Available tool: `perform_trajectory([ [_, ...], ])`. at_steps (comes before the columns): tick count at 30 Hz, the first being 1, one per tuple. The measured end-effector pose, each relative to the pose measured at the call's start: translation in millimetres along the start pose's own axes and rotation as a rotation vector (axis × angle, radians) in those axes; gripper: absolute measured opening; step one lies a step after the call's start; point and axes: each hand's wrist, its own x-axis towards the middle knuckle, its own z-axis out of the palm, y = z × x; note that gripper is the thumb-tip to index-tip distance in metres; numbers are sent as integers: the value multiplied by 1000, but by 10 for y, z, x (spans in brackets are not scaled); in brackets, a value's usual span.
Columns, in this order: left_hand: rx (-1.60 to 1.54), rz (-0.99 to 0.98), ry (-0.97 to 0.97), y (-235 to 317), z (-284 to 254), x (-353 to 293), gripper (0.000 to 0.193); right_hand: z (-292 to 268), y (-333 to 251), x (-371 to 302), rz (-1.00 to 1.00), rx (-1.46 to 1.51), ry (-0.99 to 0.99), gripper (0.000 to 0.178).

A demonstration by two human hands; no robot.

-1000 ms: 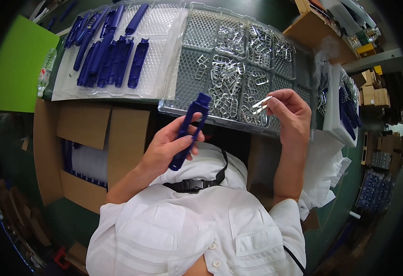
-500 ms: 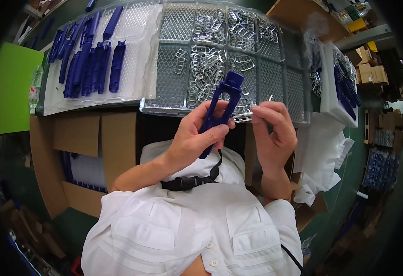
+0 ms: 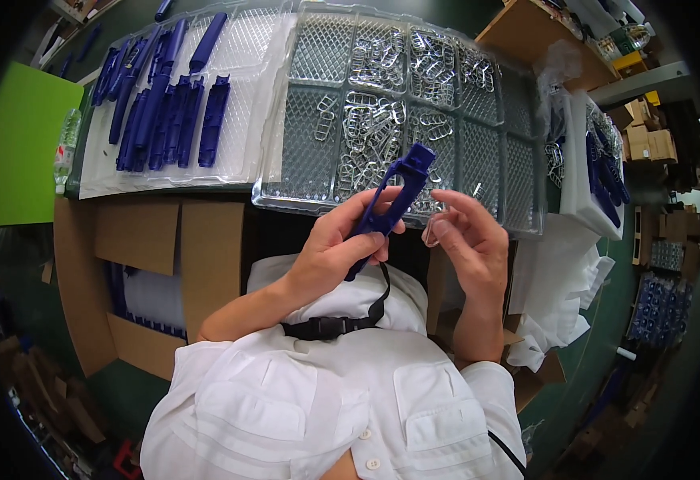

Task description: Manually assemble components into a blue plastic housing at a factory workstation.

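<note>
Your left hand (image 3: 335, 250) is gripping the long blue plastic handle (image 3: 388, 210) — your right hand's fingers (image 3: 446, 232) are pinching a small clear clip (image 3: 432, 230) beside it, not yet fitted.

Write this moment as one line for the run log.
left hand: holds blue plastic handle | right hand: pinches small clear piece beside handle | behind: clear tray of metal clips
</note>
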Motion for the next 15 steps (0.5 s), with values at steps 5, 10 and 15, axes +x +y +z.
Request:
perform_trajectory([
  [5, -10, -32, 18, -31, -12, 31, 53, 67, -108, 60, -375, -157, 149, 21],
  [10, 69, -37, 13, -81, 30, 38, 52, 202, -188, 93, -460, -365, 127, 23],
  [15, 80, -26, 3, -99, 19, 24, 49, 290, -101, 106, -491, -544, 186, 24],
])
